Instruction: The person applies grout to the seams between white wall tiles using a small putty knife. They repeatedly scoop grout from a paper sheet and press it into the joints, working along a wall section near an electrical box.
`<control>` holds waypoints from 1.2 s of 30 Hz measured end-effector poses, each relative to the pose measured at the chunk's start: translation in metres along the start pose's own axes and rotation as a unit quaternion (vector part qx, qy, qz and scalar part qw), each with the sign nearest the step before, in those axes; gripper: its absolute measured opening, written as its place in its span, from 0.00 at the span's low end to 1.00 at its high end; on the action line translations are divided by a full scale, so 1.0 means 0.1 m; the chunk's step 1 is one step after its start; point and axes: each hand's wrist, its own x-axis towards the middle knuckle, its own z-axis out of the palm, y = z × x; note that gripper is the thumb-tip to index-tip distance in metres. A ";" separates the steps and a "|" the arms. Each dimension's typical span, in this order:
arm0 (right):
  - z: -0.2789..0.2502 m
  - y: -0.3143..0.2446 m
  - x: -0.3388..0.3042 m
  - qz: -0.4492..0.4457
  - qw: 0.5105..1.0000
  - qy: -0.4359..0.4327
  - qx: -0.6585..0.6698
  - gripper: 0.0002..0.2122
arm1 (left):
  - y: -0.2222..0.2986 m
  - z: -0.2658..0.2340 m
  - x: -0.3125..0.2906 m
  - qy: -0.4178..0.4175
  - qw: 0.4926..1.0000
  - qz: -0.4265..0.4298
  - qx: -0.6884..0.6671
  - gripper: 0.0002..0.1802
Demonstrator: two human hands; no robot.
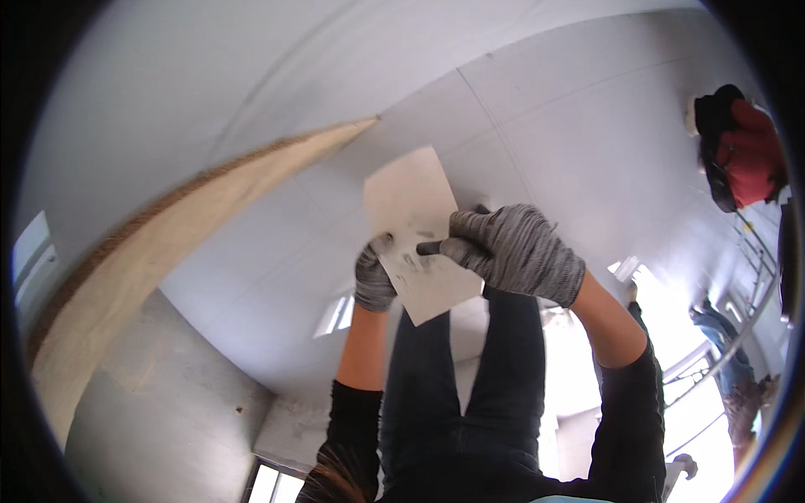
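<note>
A pale, off-white rectangular sheet (411,189) with dark smudges near its middle is held up in front of me, slightly bent. My left hand (374,277), in a grey knit glove, grips its left edge with the thumb on the near face. From the other side my right hand (520,256), gloved the same way, is closed at the right edge. A short dark tip (428,248) points out from the right hand over the smudges; I cannot tell whether it is a glove fingertip or a separate object. The fingers behind the sheet are hidden.
A long wooden board (201,197) with a rough brown edge curves across the left. Pale grey panels with thin seams spread behind the sheet. At the far right is a person in red (750,159); below, another person in blue (728,339) is near metal rails (713,369).
</note>
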 end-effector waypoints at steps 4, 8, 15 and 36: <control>-0.22 0.17 -0.40 0.011 0.999 0.034 0.009 0.13 | -0.01 0.61 0.07 -0.079 0.993 -0.045 -0.076 0.36; -0.23 0.22 -0.68 0.049 0.998 0.038 -0.032 0.12 | -0.10 0.99 0.06 -0.048 0.997 -0.031 -0.047 0.37; -0.07 0.46 -1.04 0.091 0.995 0.047 0.006 0.13 | -0.41 1.12 0.02 -0.024 0.997 -0.061 -0.028 0.36; 0.72 1.22 -0.76 0.111 0.992 0.039 0.036 0.15 | -0.62 0.27 0.20 -0.067 0.986 -0.147 -0.042 0.35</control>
